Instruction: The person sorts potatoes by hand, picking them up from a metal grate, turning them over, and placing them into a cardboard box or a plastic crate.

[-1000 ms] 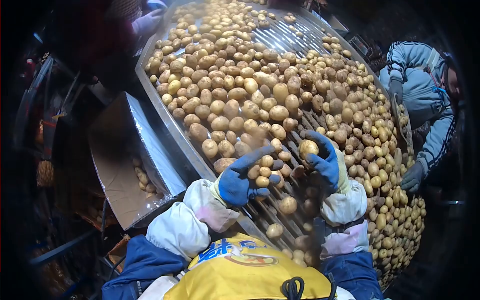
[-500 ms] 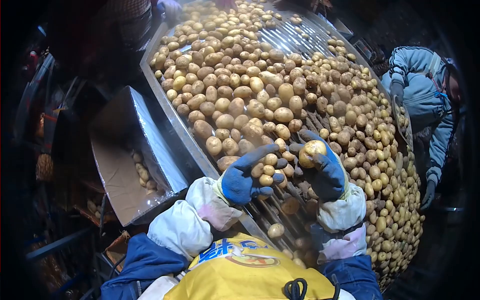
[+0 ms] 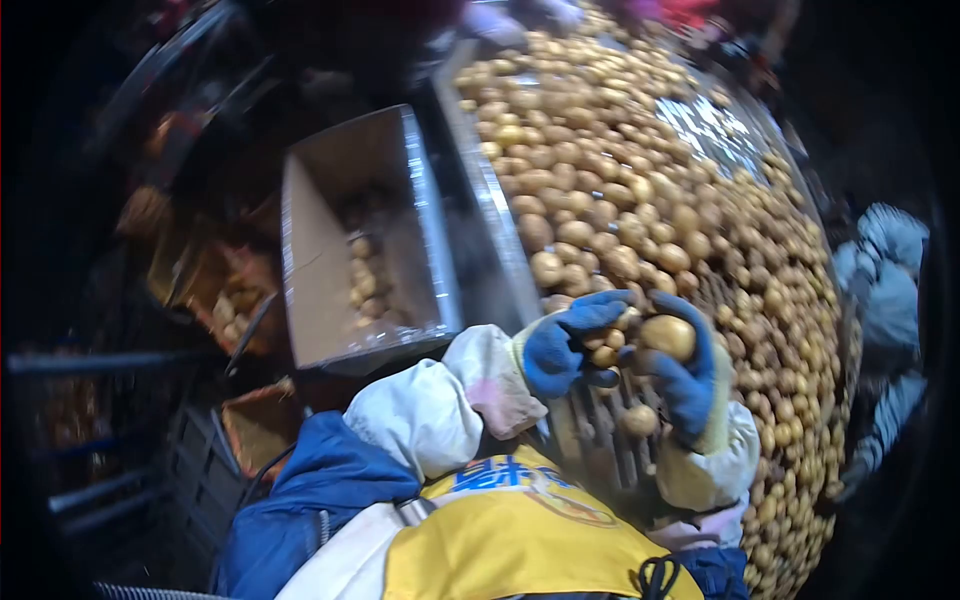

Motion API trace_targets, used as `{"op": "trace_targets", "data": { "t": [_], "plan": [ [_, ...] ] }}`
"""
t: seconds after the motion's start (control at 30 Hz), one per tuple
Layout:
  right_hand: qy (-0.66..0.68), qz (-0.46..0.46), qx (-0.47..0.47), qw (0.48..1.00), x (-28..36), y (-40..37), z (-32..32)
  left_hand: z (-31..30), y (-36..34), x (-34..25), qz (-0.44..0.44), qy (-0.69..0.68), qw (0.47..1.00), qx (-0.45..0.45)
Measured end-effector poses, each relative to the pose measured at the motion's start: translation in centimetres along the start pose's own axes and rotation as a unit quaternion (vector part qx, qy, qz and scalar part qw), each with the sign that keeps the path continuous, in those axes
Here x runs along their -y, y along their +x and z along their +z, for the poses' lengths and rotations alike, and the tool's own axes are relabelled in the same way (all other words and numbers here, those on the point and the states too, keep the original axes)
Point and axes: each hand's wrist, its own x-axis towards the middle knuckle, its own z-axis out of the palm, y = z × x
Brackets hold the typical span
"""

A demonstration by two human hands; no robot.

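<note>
My left hand [image 3: 568, 347], in a blue-palmed work glove, curls its fingers around a few small potatoes [image 3: 604, 356]. Opposite it, my right hand [image 3: 692, 385] wears a matching glove and grips one larger pale potato [image 3: 667, 338] between thumb and fingers. The two hands are close together above the bars of a metal sorting table [image 3: 492, 205]. One loose potato [image 3: 638, 421] lies on the bars below them. Beyond and to the right, a thick layer of potatoes [image 3: 620, 185] covers the table. Motion blurs the picture somewhat.
An open cardboard box [image 3: 315, 265] with a plastic liner stands left of the table, some potatoes at its bottom. Crates and a sack lie farther left. A co-worker in a light blue jacket [image 3: 890, 290] bends at the right edge. Another person's gloved hands [image 3: 495, 25] show at the far end.
My view has turned toward the left, so the box and table appear farther right. Both hands keep their potatoes and have come slightly closer together.
</note>
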Motion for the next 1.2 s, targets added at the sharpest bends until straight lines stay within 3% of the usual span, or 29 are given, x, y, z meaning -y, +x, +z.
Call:
{"op": "trace_targets", "data": {
  "t": [0.07, 0.23, 0.27, 0.33, 0.37, 0.43, 0.53, 0.63, 0.7, 0.77, 0.8, 0.9, 1.0, 1.07, 1.1, 1.17, 1.2],
  "plan": [
    [0.122, -0.012, 0.058, 0.991, -1.0, 0.4, -0.2, 0.8, -2.1, -3.7, -0.157, -0.236, 0.954, -0.102],
    [0.256, 0.052, 0.153, 0.953, -3.0, 0.7, 1.5, -2.8, -10.4, -8.0, -0.054, -0.222, 0.962, -0.149],
    [0.273, 0.056, 0.172, 0.945, -3.7, 0.9, 2.0, -2.9, -13.0, -9.1, 0.001, -0.217, 0.968, -0.126],
    [0.265, 0.049, 0.212, 0.939, -3.8, 0.9, 3.2, -2.5, -18.2, -11.4, 0.07, -0.214, 0.96, -0.167],
    [0.289, 0.059, 0.211, 0.932, -4.4, 1.1, 4.0, -2.3, -20.4, -12.0, 0.085, -0.222, 0.943, -0.231],
    [0.265, 0.078, 0.225, 0.934, -4.9, 1.5, 4.9, -6.3, -24.5, -11.2, 0.127, -0.207, 0.939, -0.243],
    [0.261, 0.09, 0.218, 0.936, -5.4, 1.6, 6.1, -5.0, -25.5, -14.8, 0.17, -0.168, 0.85, -0.47],
    [0.266, 0.092, 0.237, 0.93, -4.6, 1.9, 7.1, -11.1, -25.9, -16.6, 0.239, -0.182, 0.838, -0.455],
    [0.269, 0.098, 0.216, 0.933, -4.2, 2.2, 7.6, -17.5, -24.7, -20.8, 0.238, -0.272, 0.812, -0.457],
    [0.26, 0.101, 0.215, 0.936, -3.7, 2.9, 8.3, -21.4, -21.2, -27.0, 0.337, -0.22, 0.824, -0.399],
    [0.246, 0.11, 0.205, 0.941, -3.0, 3.1, 8.8, -26.4, -21.5, -29.5, 0.319, -0.152, 0.888, -0.295],
    [0.207, 0.109, 0.179, 0.956, -3.1, 4.0, 9.4, -23.1, -17.6, -32.6, 0.264, -0.029, 0.808, -0.526],
    [0.159, 0.069, 0.16, 0.972, -3.8, 5.4, 10.2, -21.9, -16.7, -29.9, 0.168, -0.022, 0.719, -0.674],
    [0.087, 0.062, 0.136, 0.985, -3.0, 6.5, 11.7, -19.8, -19.3, -27.4, 0.141, -0.037, 0.871, -0.47],
    [0.091, 0.018, 0.143, 0.985, -2.9, 7.1, 12.8, -18.6, -19.2, -25.8, 0.14, -0.101, 0.919, -0.356],
    [0.042, 0.007, 0.113, 0.993, -1.2, 8.3, 16.3, -16.1, -19.2, -22.6, 0.079, -0.209, 0.967, -0.12],
    [0.023, -0.041, 0.166, 0.985, 0.9, 7.8, 19.2, -14.3, -18.7, -20.3, 0.076, -0.234, 0.965, -0.094]
  ]
}}
